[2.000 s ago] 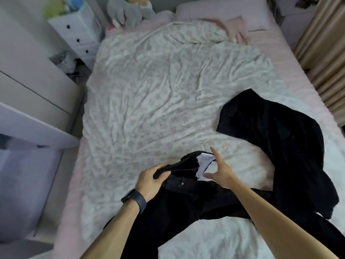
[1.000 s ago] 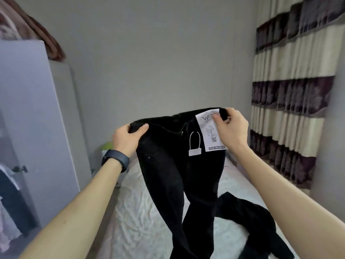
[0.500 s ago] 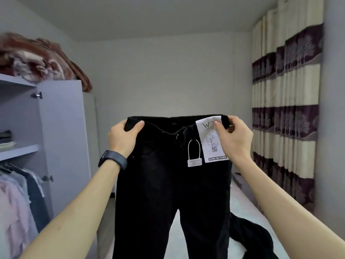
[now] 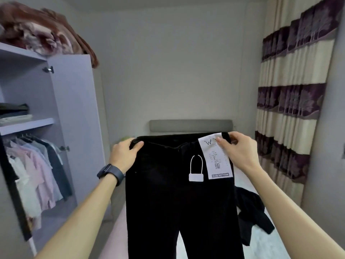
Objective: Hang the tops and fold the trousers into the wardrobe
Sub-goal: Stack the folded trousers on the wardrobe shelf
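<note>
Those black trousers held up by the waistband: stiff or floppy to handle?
Probably floppy: the black trousers hang straight down from the waistband, which sags slightly between the left hand and right hand. Likely light too: both hands hold them up at arm's length.

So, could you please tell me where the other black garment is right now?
In the head view, the black garment lies crumpled on the bed at lower right, just behind and right of the held trousers.

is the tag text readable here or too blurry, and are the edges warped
Head view: the tag shows only "W" and "SLIM PATTERN", its fine print too soft; the trousers are too dark to show folds; wardrobe and curtain lean from wide-angle distortion; the shirts at the left edge are smeared.
</note>
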`<action>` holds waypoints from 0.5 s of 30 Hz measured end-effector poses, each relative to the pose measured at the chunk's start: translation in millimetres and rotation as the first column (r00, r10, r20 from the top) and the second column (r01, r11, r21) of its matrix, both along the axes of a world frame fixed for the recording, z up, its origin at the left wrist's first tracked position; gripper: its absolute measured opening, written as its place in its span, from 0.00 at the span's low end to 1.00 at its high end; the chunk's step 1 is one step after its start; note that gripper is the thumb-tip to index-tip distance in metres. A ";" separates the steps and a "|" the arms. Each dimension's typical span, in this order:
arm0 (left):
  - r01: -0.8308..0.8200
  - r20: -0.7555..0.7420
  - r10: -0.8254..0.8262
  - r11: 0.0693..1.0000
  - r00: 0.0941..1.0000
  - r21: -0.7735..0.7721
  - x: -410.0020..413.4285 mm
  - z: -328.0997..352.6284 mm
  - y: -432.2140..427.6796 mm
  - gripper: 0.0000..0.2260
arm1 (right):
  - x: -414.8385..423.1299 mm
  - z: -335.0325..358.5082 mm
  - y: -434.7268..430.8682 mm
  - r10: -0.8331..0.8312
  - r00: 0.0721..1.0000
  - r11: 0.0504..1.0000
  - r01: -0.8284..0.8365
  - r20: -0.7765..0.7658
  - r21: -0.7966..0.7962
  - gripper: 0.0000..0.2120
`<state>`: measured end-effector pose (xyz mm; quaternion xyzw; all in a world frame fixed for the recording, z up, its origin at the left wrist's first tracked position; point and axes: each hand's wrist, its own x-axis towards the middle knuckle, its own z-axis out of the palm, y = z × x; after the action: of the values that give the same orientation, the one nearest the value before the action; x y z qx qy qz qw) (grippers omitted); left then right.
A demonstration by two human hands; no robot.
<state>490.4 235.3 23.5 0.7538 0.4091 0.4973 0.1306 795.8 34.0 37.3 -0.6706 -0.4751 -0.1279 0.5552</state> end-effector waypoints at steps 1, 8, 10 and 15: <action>0.000 -0.039 0.000 1.000 0.999 -0.003 -5.8 -12.5 0.1 0.14 | -1.7 -14.8 -4.2 -0.011 1.000 1.000 0.011 -0.016 0.012 0.08; 0.004 -0.138 0.010 0.995 0.990 0.099 -33.0 -76.7 -16.6 0.15 | -24.0 -100.5 -42.5 -0.033 0.994 0.999 0.036 -0.107 0.026 0.05; -0.007 -0.035 0.010 0.997 0.999 0.081 -36.3 -91.7 -29.3 0.14 | -35.2 -112.4 -53.3 -0.032 0.992 0.998 0.039 -0.123 0.054 0.05; -0.034 0.205 0.070 0.985 0.976 -0.171 -38.0 -128.4 -59.4 0.11 | -54.8 -141.2 -67.5 -0.034 0.993 0.998 0.040 -0.117 0.048 0.06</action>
<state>452.4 175.8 -104.9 0.6726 0.4528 0.5413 0.2225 741.1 -33.5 -103.9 -0.6714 -0.4262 -0.1109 0.5960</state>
